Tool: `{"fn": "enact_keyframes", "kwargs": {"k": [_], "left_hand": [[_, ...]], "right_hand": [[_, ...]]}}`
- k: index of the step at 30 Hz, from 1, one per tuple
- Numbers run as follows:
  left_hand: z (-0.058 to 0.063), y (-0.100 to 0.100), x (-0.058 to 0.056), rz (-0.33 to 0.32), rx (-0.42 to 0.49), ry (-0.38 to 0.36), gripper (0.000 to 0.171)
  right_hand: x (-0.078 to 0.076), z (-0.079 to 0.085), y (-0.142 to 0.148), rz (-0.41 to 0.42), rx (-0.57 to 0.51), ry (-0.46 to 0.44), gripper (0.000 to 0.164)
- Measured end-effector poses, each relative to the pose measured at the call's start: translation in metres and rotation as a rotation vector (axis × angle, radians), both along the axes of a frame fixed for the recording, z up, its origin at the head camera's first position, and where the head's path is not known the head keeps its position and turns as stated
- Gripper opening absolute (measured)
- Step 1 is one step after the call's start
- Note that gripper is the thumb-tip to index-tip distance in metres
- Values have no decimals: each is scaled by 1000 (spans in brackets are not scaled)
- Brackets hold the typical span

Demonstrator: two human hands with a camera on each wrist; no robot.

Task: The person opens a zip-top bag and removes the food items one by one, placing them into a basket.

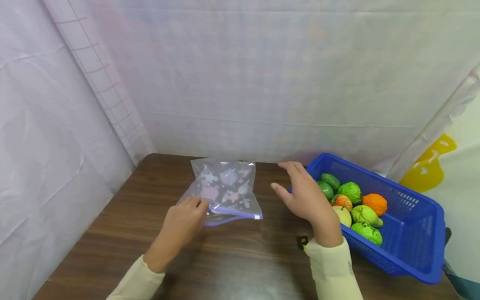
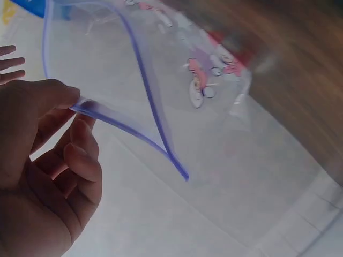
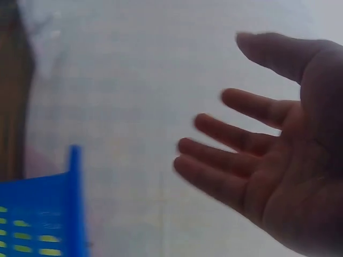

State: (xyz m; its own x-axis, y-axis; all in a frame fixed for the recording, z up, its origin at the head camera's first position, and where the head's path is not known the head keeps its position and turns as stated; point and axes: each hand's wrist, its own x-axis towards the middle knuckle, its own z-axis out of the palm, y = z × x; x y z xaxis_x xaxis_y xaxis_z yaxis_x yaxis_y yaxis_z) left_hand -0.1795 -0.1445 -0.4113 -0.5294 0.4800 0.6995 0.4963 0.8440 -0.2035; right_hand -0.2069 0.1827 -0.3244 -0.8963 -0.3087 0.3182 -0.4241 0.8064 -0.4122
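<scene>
A clear zip bag (image 1: 228, 183) with printed pink and white figures lies on the brown table, its purple-edged mouth parted toward the person. My left hand (image 1: 187, 216) pinches one purple rim of that mouth between thumb and fingers; the left wrist view shows the grip on the bag's edge (image 2: 123, 126) close up. Over the table, between the bag and the blue basket, my right hand (image 1: 307, 196) is raised with spread fingers and holds nothing. In the right wrist view its fingers (image 3: 230, 158) are extended and the palm is bare.
The blue plastic basket (image 1: 416, 208) stands at the right, with green, yellow and orange fruit and vegetable pieces, among them an orange (image 1: 375, 204), toward its left end. A small black object (image 1: 301, 241) lies by the right sleeve. White cloth (image 1: 262, 83) hangs behind the table.
</scene>
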Motion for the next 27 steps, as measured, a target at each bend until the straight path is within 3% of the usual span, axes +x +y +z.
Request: {"fn": "enact_keyframes", "kwargs": {"k": [7,15,21,24,27], "left_hand": [[-6,-41,-3,-2,30,7,6],[-9,-95,-7,53,54,47,6],[-13,-115,-8,100,87,55,8],[-13,-117,-3,128,82,30,16],[-3,-114,9,230,44,-98,40]], "right_hand": [[-19,-12,0,-48,7,-10,61],[-22,-15,0,-57,16,-77,62],[-25,-19,0,-67,15,-84,61],[-25,-22,0,-70,16,-93,61],[-24,-24,-2,-71,19,-98,61]]}}
